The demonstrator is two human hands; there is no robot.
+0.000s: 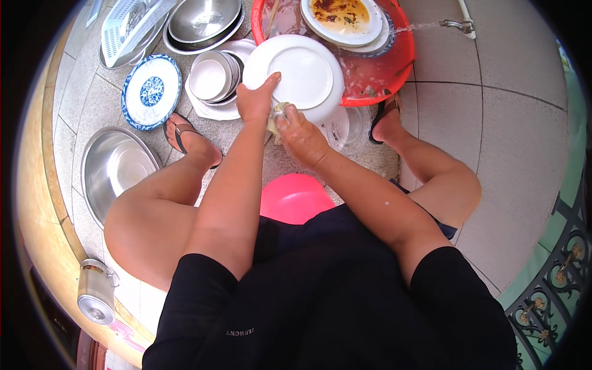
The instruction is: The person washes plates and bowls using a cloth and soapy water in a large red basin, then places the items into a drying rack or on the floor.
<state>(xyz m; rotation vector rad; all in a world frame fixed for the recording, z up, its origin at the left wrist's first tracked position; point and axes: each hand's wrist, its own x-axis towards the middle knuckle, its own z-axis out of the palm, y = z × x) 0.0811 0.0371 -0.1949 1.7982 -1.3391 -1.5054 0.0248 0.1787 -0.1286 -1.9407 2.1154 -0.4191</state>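
My left hand (257, 99) grips the rim of a white plate (301, 71), thumb on its upturned underside. A yellowish, sudsy cloth or sponge (279, 115) is pressed to the plate's near edge by my right hand (300, 134), which has foam on its fingers. Partly behind the plate stands a red plastic basin (377, 88) of cloudy water. In it are stacked plates, the top one a white plate (340, 21) with brown, oily food residue. Beneath the held plate, a clear ribbed dish (350, 129) lies on the floor.
A running tap (457, 25) squirts water towards the basin. Left are stacked bowls (209, 79), a blue-patterned plate (151, 91), metal bowls (203, 18), a pale blue plastic basket (113, 39) and a large metal basin (118, 162). A pink plastic item (296, 196) stands between my legs; a metal pot (96, 289) is lower left.
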